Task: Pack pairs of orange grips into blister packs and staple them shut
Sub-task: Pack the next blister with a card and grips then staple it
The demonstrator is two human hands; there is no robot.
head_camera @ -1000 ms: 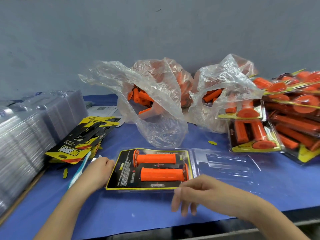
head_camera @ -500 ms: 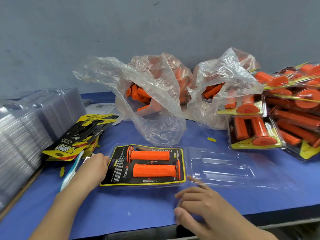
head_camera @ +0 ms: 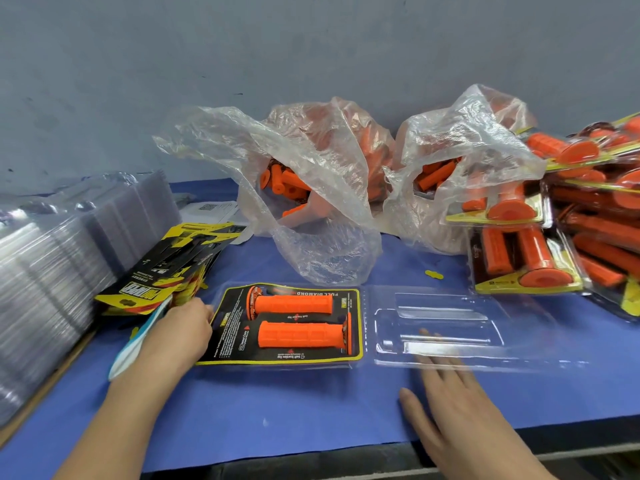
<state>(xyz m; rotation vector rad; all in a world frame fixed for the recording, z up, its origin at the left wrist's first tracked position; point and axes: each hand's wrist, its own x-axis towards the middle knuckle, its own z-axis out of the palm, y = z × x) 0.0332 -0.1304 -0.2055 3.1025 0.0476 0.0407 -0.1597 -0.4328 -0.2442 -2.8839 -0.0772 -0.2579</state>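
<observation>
An open blister pack (head_camera: 291, 360) lies on the blue table. Its left half holds a black and yellow card with two orange grips (head_camera: 294, 318) side by side. The clear lid half (head_camera: 450, 327) lies flat to the right. My left hand (head_camera: 180, 334) rests at the pack's left edge, fingers against the card. My right hand (head_camera: 446, 403) is flat with straight fingers, fingertips sliding under the near edge of the clear lid.
Two plastic bags of loose orange grips (head_camera: 287, 188) (head_camera: 436, 174) stand behind. Finished packs (head_camera: 540, 258) pile at right. Printed cards (head_camera: 166, 271) and stacked clear blisters (head_camera: 52, 258) sit at left. A white and blue object (head_camera: 138, 341) lies under my left wrist.
My right hand moved from the pack's near edge rightward and opened flat at the clear lid. The left hand stayed at the pack's left edge.
</observation>
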